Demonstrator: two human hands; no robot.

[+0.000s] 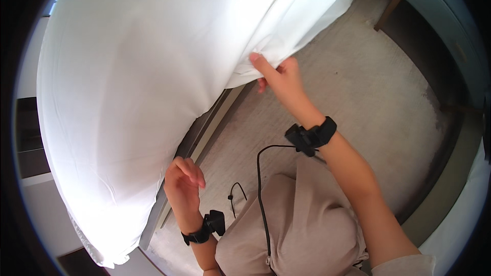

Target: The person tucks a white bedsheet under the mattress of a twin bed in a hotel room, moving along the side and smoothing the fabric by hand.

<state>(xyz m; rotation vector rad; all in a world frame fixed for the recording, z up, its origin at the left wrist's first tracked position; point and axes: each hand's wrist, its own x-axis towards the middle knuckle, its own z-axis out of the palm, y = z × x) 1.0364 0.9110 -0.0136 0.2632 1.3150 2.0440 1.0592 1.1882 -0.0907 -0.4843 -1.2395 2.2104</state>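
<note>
A large white sheet (145,69) covers a bed and hangs in folds over its near side. My right hand (274,71) pinches the sheet's edge between thumb and fingers, at the upper middle of the view. Lower left, my left hand (184,180) is beside the sheet's edge, fingers loosely curled and apart, with nothing seen in it. Part of the bed frame (215,119) shows below the sheet. Each wrist wears a black strap with a small device.
A black cable (259,176) runs from the right wrist device down over my clothed lap. Grey carpet (345,69) lies beneath. At the right stand a wooden leg (395,2) and a curved-looking furniture base (441,184); more white fabric shows at the lower right rim.
</note>
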